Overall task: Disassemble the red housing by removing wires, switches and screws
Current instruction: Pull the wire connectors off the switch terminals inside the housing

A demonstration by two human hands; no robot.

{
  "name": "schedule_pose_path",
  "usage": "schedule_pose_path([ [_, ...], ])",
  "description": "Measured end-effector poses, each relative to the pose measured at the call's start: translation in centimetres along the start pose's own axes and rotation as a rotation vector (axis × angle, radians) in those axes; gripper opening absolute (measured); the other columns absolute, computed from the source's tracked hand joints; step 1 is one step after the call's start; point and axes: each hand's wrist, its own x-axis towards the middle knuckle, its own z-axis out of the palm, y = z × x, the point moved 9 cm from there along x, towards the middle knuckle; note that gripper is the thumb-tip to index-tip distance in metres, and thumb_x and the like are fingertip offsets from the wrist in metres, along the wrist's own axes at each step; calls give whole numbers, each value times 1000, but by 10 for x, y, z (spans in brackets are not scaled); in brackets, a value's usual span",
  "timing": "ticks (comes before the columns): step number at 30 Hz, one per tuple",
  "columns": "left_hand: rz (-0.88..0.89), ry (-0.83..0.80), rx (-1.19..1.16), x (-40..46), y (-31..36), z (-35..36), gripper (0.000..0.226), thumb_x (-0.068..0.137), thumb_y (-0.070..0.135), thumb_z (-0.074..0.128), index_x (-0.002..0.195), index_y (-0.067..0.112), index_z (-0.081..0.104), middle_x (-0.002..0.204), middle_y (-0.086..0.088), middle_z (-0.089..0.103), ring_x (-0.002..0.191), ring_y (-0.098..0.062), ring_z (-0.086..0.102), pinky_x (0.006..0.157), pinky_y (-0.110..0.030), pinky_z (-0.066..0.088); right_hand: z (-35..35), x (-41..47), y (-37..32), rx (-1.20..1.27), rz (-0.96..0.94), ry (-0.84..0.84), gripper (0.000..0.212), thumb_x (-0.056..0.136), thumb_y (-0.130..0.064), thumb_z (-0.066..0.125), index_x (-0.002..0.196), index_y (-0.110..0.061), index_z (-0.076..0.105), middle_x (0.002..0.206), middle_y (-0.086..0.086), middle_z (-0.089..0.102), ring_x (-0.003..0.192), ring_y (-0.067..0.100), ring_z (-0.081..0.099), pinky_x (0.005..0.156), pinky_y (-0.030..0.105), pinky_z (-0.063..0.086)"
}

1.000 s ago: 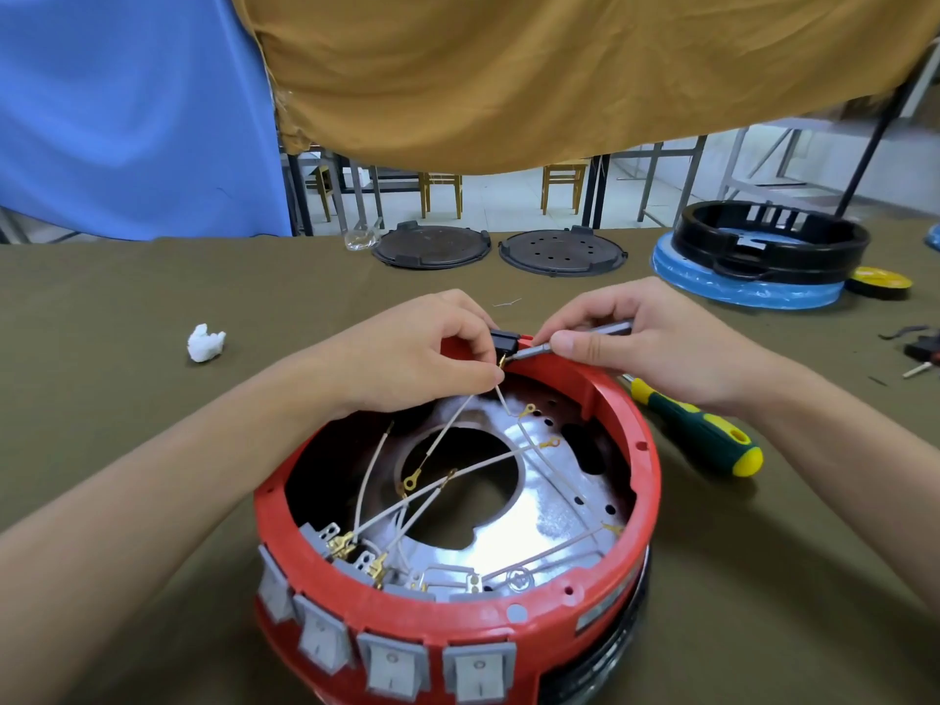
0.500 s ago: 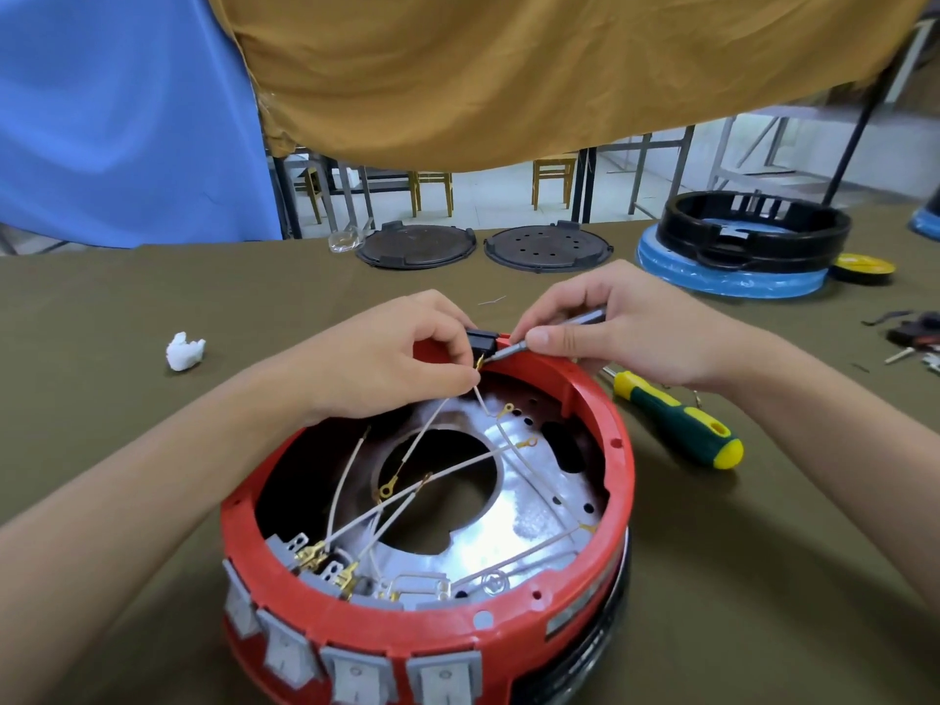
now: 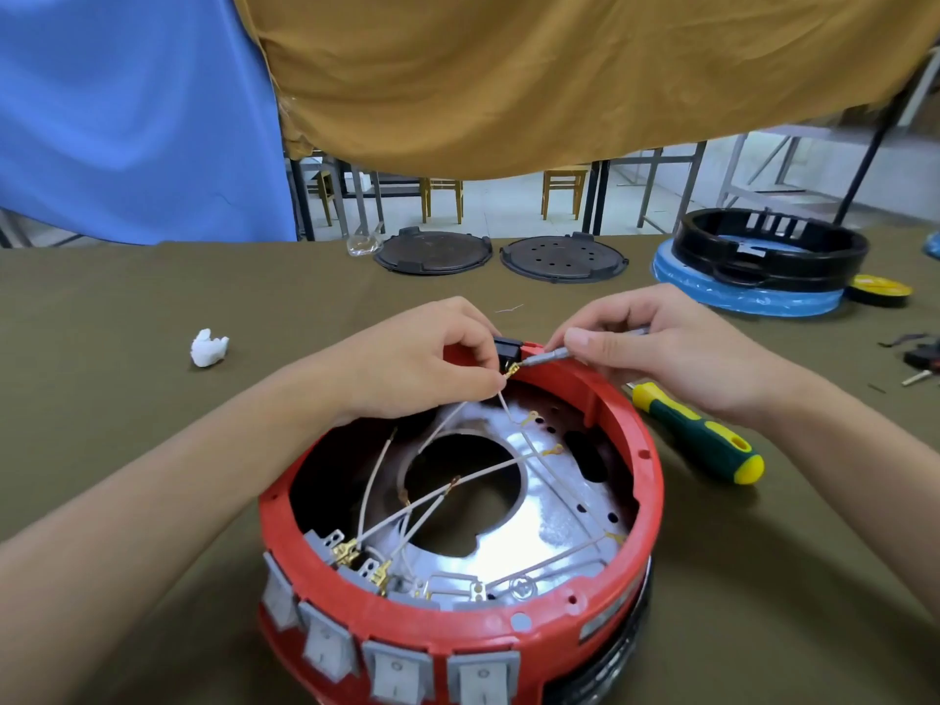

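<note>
Pointing left at black socket [image 3: 508, 347], slim tool [image 3: 547, 357], right hand [image 3: 656, 348]

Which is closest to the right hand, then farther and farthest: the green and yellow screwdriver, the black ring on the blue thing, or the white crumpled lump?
From the right hand:
1. Green and yellow screwdriver, just beside it.
2. Black ring, far right.
3. White lump, far left.

Round red plastic housing [image 3: 646, 480] is showing four pale grey rocker switches [image 3: 397, 671] along its near rim, a shiny silver metal plate [image 3: 554, 516] inside, and off-white wires [image 3: 432, 498] ending in brass-gold terminals. Olive-brown table cloth [image 3: 127, 399] is lying beneath. Screwdriver handle [image 3: 697, 432] — dark green banded with yellow. Behind, a plain blue cloth [image 3: 127, 109] and a mustard-ochre cloth [image 3: 559, 68] are hanging; black ring [image 3: 773, 249] is sitting on a light blue base [image 3: 737, 297]. Crumpled wad [image 3: 208, 347] — white.
</note>
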Motion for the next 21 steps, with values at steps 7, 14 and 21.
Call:
schedule_pose_path([
  [7, 16, 113, -150, -1, 2, -10, 14, 84, 32, 71, 72, 27, 71, 118, 16, 58, 104, 11, 54, 96, -22, 37, 0, -7, -5, 146, -50, 136, 26, 103, -13, 48, 110, -16, 73, 80, 3, 64, 76, 13, 56, 76, 23, 51],
  [14, 122, 140, -291, -8, 13, -15, 14, 87, 29, 72, 77, 20, 72, 108, 14, 66, 100, -3, 64, 95, -27, 44, 15, -8, -30, 55, -102, 221, 9, 92, -23, 69, 95, -18, 76, 92, 11, 74, 90, 32, 69, 84, 39, 56],
  [21, 179, 90, -332, -9, 19, -10, 13, 90, 34, 67, 85, 22, 70, 78, 1, 70, 71, -8, 61, 71, -27, 49, 16, -5, -31, -40, -136, 265, 10, 92, -15, 69, 84, -18, 73, 81, 1, 73, 74, 8, 65, 72, 22, 52],
])
